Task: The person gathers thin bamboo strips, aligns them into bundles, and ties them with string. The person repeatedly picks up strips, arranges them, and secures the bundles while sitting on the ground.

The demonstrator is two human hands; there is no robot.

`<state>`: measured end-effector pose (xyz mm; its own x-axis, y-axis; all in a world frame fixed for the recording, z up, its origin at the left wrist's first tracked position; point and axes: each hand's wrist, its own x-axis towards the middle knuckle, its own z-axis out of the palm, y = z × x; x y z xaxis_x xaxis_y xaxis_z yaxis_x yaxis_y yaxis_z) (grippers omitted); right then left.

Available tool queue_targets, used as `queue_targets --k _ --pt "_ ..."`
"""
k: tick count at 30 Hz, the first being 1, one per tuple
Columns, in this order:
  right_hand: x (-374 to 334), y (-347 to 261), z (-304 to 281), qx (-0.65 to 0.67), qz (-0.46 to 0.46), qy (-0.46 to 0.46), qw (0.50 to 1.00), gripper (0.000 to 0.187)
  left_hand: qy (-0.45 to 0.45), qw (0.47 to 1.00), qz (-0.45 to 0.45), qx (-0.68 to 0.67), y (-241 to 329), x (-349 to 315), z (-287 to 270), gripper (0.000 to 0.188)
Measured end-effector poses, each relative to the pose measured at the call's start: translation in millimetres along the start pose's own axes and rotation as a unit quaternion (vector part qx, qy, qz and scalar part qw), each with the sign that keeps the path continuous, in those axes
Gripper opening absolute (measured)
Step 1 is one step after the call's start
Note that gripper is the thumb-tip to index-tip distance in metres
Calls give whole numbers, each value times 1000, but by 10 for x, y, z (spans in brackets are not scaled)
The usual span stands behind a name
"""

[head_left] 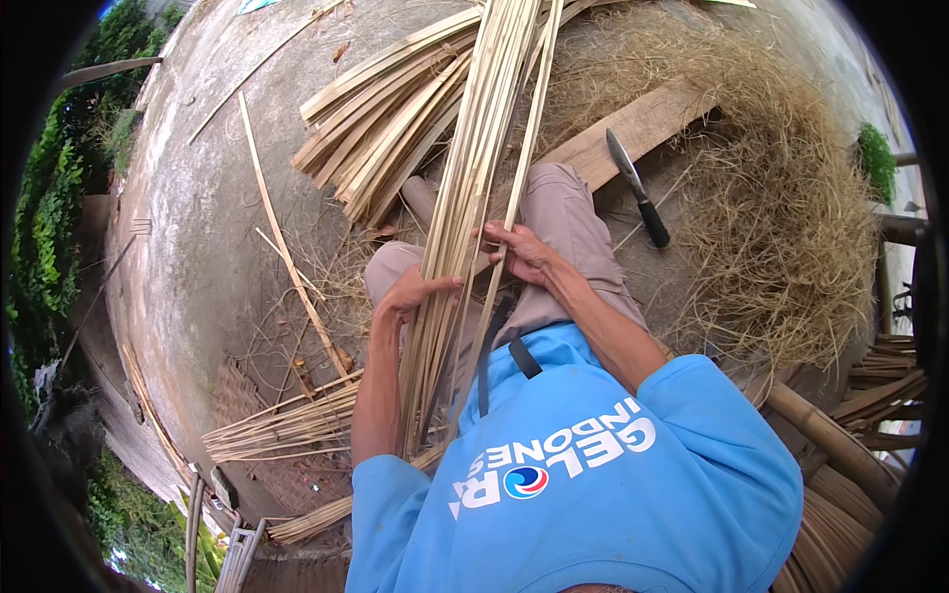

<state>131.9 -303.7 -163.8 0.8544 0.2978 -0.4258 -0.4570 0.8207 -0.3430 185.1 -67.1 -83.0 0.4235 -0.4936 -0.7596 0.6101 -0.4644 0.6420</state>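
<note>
A long bundle of thin bamboo strips (486, 124) lies lengthwise over my lap and runs away past my knees. My left hand (413, 290) is closed around the bundle's left side, its thumb laid across the strips. Just beyond it, my right hand (524, 254) pinches a single bamboo strip (531, 138) set slightly apart along the bundle's right edge. The undersides of both hands are hidden. On the ground to the right of my knee rests a knife (636, 186) with a black handle, its blade tip against a wooden plank (647, 124).
A thicker stack of bamboo slats (395, 124) fans out at the far left of the bundle. Curly shavings (791, 227) heap up on the right. More thin strips (287, 425) lie by my left elbow, and a bamboo pole (830, 435) is at the lower right.
</note>
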Motion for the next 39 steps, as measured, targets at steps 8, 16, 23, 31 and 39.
queue_targets --k 8,16,23,31,39 --pt "-23 6 49 -31 -5 31 999 19 -7 1000 -9 -6 -12 16 1 31" --pt "48 104 61 -98 -41 108 988 29 13 1000 25 -11 37 -18 108 48" --pt "92 127 127 -184 -72 157 968 24 18 999 36 20 47 -35 221 62" --pt "8 183 122 -352 -192 289 869 28 42 997 34 48 -245 202 220 63" --pt "78 83 304 -256 -201 292 899 30 46 998 12 29 -177 77 138 59"
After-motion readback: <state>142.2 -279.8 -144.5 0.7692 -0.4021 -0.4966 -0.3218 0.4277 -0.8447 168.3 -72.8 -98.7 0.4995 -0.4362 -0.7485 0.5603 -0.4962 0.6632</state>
